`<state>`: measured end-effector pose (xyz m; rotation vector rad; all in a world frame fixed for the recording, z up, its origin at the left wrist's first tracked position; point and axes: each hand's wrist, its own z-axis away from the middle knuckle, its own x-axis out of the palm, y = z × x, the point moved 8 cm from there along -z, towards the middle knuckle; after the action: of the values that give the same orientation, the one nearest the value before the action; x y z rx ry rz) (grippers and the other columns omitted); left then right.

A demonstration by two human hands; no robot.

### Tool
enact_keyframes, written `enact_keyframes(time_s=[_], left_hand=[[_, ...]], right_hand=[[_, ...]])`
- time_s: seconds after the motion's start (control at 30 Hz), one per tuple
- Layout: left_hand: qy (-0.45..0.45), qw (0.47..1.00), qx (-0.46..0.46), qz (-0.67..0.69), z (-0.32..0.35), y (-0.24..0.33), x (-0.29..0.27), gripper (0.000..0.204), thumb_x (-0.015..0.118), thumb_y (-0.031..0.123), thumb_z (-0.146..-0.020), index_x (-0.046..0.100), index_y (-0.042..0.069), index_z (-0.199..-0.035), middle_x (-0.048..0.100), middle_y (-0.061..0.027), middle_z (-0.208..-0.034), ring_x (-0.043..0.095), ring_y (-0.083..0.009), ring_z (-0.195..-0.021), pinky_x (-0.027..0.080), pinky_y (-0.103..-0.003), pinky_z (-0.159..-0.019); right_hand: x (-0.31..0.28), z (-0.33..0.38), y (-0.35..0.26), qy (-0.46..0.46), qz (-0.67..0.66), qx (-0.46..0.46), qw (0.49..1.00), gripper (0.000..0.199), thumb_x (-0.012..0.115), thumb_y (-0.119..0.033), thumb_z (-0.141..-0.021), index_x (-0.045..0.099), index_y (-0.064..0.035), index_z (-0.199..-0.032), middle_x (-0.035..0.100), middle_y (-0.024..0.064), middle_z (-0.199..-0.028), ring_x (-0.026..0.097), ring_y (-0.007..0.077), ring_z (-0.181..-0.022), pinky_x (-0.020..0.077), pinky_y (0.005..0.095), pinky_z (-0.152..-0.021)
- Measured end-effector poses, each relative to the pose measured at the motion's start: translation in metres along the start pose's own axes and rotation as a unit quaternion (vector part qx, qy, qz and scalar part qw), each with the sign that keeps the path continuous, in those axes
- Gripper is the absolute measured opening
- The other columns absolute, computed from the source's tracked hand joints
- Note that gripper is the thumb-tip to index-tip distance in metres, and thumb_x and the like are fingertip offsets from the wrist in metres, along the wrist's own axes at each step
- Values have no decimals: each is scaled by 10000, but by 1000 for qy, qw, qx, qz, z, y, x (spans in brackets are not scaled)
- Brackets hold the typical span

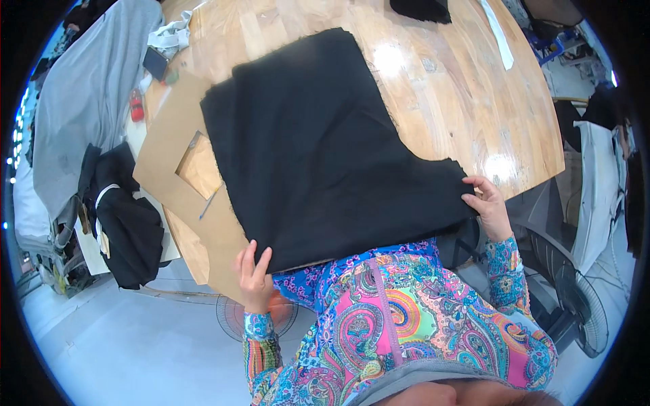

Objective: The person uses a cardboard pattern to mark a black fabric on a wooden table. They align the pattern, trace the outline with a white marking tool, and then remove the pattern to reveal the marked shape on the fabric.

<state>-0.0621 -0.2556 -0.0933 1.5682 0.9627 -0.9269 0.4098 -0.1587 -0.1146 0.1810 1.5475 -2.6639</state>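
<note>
Left hand [254, 277] pinches the near-left corner of one black fabric piece [318, 142], thumb on top, fingers underneath; right hand [489, 206] grips its near-right corner the same way, hands well apart. Fabric: plain matte black, roughly square with a tab running right, frayed edges, lying flat on the wooden table [467, 95], its left part over one brown cardboard template [172, 145] with a square cutout. Far left: one grey cloth [88, 88], one heap of black garments [128, 216], one dark phone [155, 63]. Far side: a second black scrap [421, 9], one white strip [500, 37]. Two floor fans: one near-left [233, 318], one right [579, 298].
</note>
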Motion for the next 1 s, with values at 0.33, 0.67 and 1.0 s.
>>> enact_keyframes(time_s=[0.33,0.67,1.0], left_hand=[[78,984,-2,157,-84,-7,-52,267,533,-86,-764,677,22,-962,622,-151,-1135,593,-333,-1027,474,-394,-894],[46,975,-216,35,-292,-119,42,258,653,210,-840,642,14,-1008,672,-172,-912,646,-319,-853,500,-424,-780],[185,982,45,-2,-272,-24,32,359,621,221,-861,572,58,-1177,536,-185,-1229,490,-360,-1160,381,-444,-984]], right_hand=[[89,-8,-105,51,382,-366,847,388,702,-87,-785,597,-35,-1155,549,170,-1243,493,330,-1206,381,404,-1019],[282,-29,-61,-110,558,-465,679,778,524,-581,-829,440,-8,-1348,356,142,-1459,271,297,-1384,188,509,-1116],[279,-28,-65,-90,573,-443,684,751,510,-582,-840,449,-34,-1350,369,126,-1455,258,276,-1391,160,514,-1121]])
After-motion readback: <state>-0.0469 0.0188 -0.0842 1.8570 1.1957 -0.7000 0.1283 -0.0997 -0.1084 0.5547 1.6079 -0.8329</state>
